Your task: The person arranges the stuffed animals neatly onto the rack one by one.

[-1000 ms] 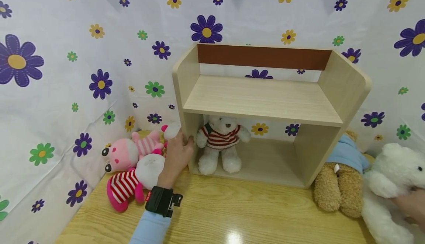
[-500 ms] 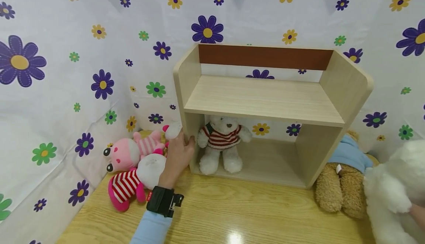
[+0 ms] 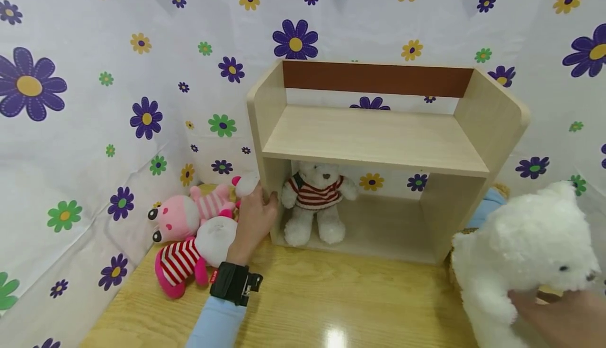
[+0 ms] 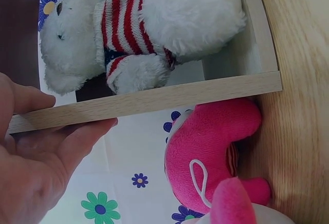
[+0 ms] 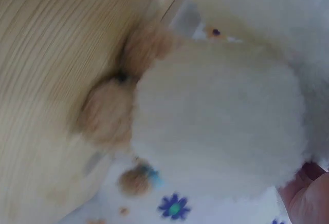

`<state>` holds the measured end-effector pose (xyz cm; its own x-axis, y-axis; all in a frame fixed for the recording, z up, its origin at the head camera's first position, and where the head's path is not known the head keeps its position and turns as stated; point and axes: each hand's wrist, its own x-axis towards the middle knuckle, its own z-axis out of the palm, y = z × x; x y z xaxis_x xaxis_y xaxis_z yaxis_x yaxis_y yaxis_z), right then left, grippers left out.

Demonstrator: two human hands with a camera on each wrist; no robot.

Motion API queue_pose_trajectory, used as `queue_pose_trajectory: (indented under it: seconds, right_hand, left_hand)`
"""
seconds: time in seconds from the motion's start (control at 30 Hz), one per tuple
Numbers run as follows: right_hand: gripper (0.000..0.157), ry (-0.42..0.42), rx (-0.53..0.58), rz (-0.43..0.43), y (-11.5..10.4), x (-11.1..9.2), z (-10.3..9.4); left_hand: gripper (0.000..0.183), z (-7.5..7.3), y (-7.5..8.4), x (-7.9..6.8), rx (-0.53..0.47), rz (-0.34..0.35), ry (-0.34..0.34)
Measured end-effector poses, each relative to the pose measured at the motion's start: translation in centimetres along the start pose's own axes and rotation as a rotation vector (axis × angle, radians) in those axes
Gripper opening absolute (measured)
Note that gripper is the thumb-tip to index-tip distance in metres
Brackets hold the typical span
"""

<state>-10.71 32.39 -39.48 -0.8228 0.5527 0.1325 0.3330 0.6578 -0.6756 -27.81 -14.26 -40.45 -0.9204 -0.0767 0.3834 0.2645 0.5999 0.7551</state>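
Note:
My left hand (image 3: 253,227) grips the left side panel of a two-tier wooden shelf (image 3: 374,137). In the left wrist view, the thumb and fingers lie on opposite faces of that panel (image 4: 154,99). A white plush bear in a red-and-white striped sweater (image 3: 317,198) sits inside the lower tier, against the left side. At the lower right, my right hand (image 3: 563,316) holds a larger white plush bear (image 3: 530,232) by its front, in the air beside the shelf. Its blurred white fur (image 5: 221,121) fills much of the right wrist view.
Left of the shelf lie a pink plush toy (image 3: 175,219) and a plush doll with red-and-white stripes (image 3: 180,264). Behind the held bear, a brown teddy in blue (image 3: 490,206) is mostly hidden. The wooden table (image 3: 355,306) meets a flowered cloth (image 3: 165,74).
The right hand has raised the large white bear and brought it left, toward the shelf, so that it now covers most of the brown teddy. My left hand stays on the shelf panel.

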Motion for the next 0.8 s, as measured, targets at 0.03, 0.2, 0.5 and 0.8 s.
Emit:
queue_pose_trajectory:
  seconds: [0.03,0.2,0.5,0.8]
  right_hand:
    - [0.067,-0.002,-0.039,-0.087,-0.1,-0.2,0.2]
    - [0.065,-0.117,-0.047,-0.266,-1.9,-1.5,2.6]
    - [0.070,0.026,0.120,-0.604,-5.4,-1.4,8.3]
    - [0.063,0.071,0.212,-0.631,-6.9,-0.2,11.7]
  left_hand:
    - [0.041,0.0,0.0,0.0,0.000,0.002,0.000]
    - [0.040,-0.2,-0.2,0.1,0.004,-0.009,0.011]
    - [0.042,0.1,-0.3,0.4,-0.011,0.017,0.023]
    - [0.039,0.2,-0.1,0.0,0.004,0.016,0.021]
